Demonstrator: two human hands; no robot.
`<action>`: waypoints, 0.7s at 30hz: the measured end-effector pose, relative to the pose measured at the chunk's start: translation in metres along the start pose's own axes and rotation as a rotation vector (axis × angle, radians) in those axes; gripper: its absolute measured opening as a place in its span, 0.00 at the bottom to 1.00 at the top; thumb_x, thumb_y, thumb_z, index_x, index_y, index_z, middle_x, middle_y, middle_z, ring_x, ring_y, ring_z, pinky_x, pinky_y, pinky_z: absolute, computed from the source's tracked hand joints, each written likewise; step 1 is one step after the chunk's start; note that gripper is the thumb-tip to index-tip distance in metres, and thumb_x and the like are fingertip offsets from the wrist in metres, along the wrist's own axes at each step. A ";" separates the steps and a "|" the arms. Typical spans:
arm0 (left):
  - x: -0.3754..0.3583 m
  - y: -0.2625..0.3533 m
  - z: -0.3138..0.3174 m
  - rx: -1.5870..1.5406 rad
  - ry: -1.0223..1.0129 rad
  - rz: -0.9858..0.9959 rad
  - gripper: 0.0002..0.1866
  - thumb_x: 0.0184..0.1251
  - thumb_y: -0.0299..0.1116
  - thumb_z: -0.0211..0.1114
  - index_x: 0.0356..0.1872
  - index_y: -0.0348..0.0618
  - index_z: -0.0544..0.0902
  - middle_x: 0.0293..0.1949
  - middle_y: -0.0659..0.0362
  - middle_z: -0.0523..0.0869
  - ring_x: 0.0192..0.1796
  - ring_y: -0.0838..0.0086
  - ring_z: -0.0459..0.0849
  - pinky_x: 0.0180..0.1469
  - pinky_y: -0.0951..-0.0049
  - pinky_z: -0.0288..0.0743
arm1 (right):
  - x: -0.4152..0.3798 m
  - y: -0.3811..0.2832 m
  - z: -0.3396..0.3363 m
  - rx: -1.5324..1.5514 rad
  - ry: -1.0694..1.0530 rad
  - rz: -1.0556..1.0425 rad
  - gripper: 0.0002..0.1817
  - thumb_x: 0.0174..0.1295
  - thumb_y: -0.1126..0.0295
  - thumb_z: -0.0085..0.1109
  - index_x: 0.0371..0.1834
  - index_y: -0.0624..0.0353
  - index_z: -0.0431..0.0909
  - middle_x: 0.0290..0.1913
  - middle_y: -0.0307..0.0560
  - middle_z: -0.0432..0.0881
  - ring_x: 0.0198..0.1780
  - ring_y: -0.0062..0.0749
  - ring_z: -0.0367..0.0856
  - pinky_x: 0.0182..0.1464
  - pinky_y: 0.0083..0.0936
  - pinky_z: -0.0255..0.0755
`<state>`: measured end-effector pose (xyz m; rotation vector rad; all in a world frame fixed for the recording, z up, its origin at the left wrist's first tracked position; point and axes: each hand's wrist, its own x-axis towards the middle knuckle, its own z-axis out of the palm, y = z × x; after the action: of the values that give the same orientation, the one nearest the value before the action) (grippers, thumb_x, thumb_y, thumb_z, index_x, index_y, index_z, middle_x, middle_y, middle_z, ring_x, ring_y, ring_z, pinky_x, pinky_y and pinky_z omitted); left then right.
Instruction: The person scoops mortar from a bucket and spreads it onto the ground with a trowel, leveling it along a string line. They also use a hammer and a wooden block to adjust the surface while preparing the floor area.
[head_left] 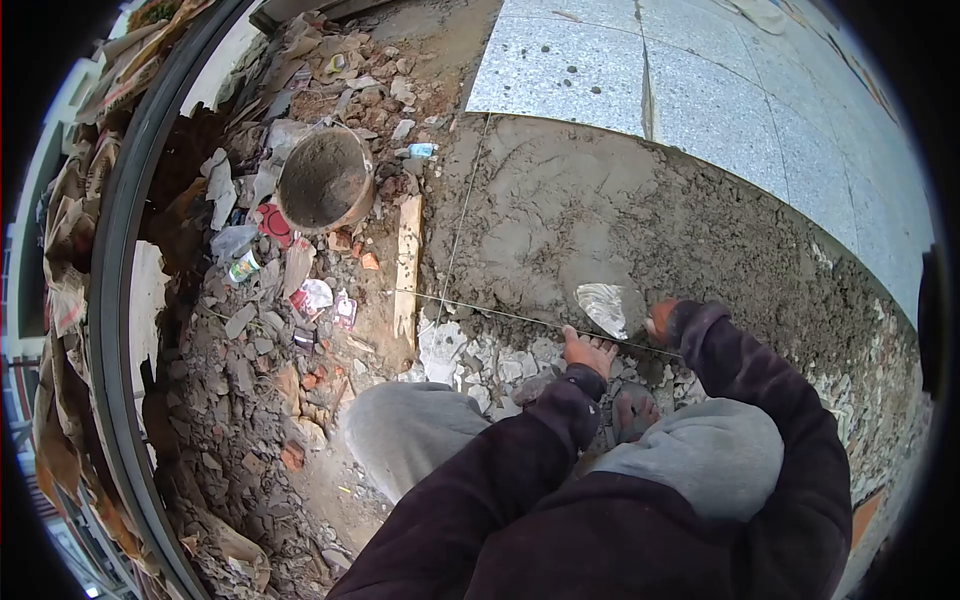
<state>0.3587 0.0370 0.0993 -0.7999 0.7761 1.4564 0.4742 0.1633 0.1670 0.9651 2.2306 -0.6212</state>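
My right hand (659, 321) is closed round the handle of a trowel (602, 306), and most of the handle is hidden by the fingers. The pale, wet-looking blade lies over the grey mortar bed (560, 215), near its front edge. To the left of that hand, my left hand (588, 352) has its fingers apart and holds nothing. Its fingertips are right by a taut string (500, 313) that runs across the front of the mortar. Between my arms a foot shows among broken pale stones.
Speckled tiles (700, 95) border the mortar at the far side. A wooden strip (408, 265) lies at the mortar's left edge. Beyond it stands a mortar-smeared bucket (358, 205) among rubble and litter. A dark metal rail (125, 260) curves along the left.
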 end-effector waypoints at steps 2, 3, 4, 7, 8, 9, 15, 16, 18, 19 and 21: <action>0.014 -0.006 -0.007 -0.071 0.024 0.009 0.45 0.58 0.63 0.39 0.63 0.37 0.37 0.65 0.48 0.44 0.65 0.55 0.50 0.64 0.54 0.42 | -0.026 0.024 -0.001 -0.046 -0.032 0.064 0.19 0.55 0.57 0.45 0.30 0.62 0.77 0.34 0.60 0.77 0.39 0.51 0.75 0.43 0.41 0.68; 0.012 -0.009 0.001 -0.071 0.105 0.032 0.43 0.58 0.62 0.41 0.64 0.39 0.41 0.65 0.50 0.47 0.65 0.56 0.51 0.63 0.53 0.43 | -0.044 0.025 -0.013 -0.049 -0.112 0.144 0.19 0.55 0.56 0.45 0.32 0.61 0.77 0.35 0.59 0.77 0.40 0.51 0.75 0.43 0.41 0.68; 0.036 -0.018 -0.015 -0.080 0.094 0.017 0.42 0.57 0.62 0.44 0.65 0.45 0.43 0.65 0.51 0.48 0.64 0.57 0.52 0.62 0.53 0.44 | -0.056 0.042 -0.009 -0.064 -0.069 0.217 0.18 0.55 0.57 0.44 0.33 0.61 0.77 0.34 0.59 0.77 0.39 0.51 0.75 0.44 0.40 0.69; 0.045 -0.039 -0.021 0.180 0.115 0.070 0.46 0.54 0.64 0.46 0.65 0.48 0.39 0.66 0.59 0.46 0.65 0.58 0.52 0.59 0.54 0.54 | -0.090 0.053 -0.025 0.122 0.027 0.058 0.19 0.54 0.57 0.43 0.39 0.59 0.76 0.37 0.60 0.76 0.42 0.51 0.75 0.45 0.39 0.68; 0.056 -0.048 -0.028 0.296 0.117 0.073 0.46 0.54 0.64 0.46 0.65 0.47 0.39 0.66 0.58 0.47 0.65 0.59 0.52 0.59 0.55 0.55 | -0.091 0.043 -0.025 0.134 0.034 0.065 0.19 0.54 0.57 0.43 0.39 0.59 0.76 0.37 0.60 0.76 0.42 0.51 0.75 0.45 0.39 0.68; 0.064 -0.054 -0.035 0.345 0.136 0.067 0.46 0.54 0.64 0.46 0.65 0.46 0.40 0.66 0.58 0.47 0.64 0.59 0.53 0.59 0.55 0.55 | -0.091 0.032 -0.022 0.152 0.039 0.064 0.19 0.53 0.57 0.44 0.39 0.60 0.76 0.36 0.60 0.76 0.41 0.51 0.75 0.45 0.39 0.68; 0.092 -0.081 -0.066 0.582 0.256 0.012 0.45 0.54 0.64 0.46 0.64 0.43 0.44 0.63 0.54 0.53 0.62 0.60 0.58 0.57 0.58 0.57 | -0.061 -0.040 0.020 0.208 0.022 0.005 0.19 0.51 0.58 0.46 0.38 0.61 0.75 0.36 0.60 0.76 0.41 0.50 0.75 0.44 0.39 0.69; 0.100 -0.085 -0.069 0.623 0.267 0.009 0.45 0.54 0.64 0.46 0.64 0.42 0.45 0.63 0.54 0.54 0.61 0.60 0.58 0.56 0.58 0.57 | -0.053 -0.052 0.027 0.214 0.023 -0.005 0.19 0.51 0.58 0.47 0.37 0.61 0.75 0.36 0.60 0.76 0.41 0.50 0.75 0.44 0.39 0.69; 0.111 -0.092 -0.079 0.711 0.298 0.004 0.45 0.54 0.64 0.46 0.64 0.41 0.46 0.62 0.52 0.56 0.61 0.60 0.60 0.56 0.59 0.58 | -0.040 -0.071 0.041 0.227 0.020 -0.022 0.19 0.51 0.58 0.47 0.37 0.61 0.75 0.35 0.60 0.76 0.40 0.50 0.75 0.43 0.39 0.69; 0.118 -0.096 -0.085 0.748 0.316 0.007 0.45 0.54 0.64 0.46 0.63 0.41 0.47 0.62 0.52 0.57 0.60 0.60 0.61 0.55 0.60 0.58 | -0.035 -0.078 0.047 0.236 0.020 -0.027 0.19 0.50 0.58 0.48 0.37 0.61 0.75 0.35 0.60 0.76 0.40 0.50 0.75 0.43 0.39 0.69; 0.130 -0.111 -0.093 0.821 0.346 0.007 0.45 0.54 0.64 0.46 0.63 0.39 0.49 0.61 0.51 0.58 0.59 0.61 0.62 0.55 0.60 0.59 | -0.026 -0.089 0.059 0.238 0.020 -0.035 0.19 0.50 0.58 0.49 0.37 0.62 0.75 0.35 0.60 0.76 0.40 0.50 0.75 0.43 0.38 0.69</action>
<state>0.4690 0.0320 -0.0602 -0.4018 1.5049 0.8696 0.4409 0.0586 0.1590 1.0528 2.2302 -0.9128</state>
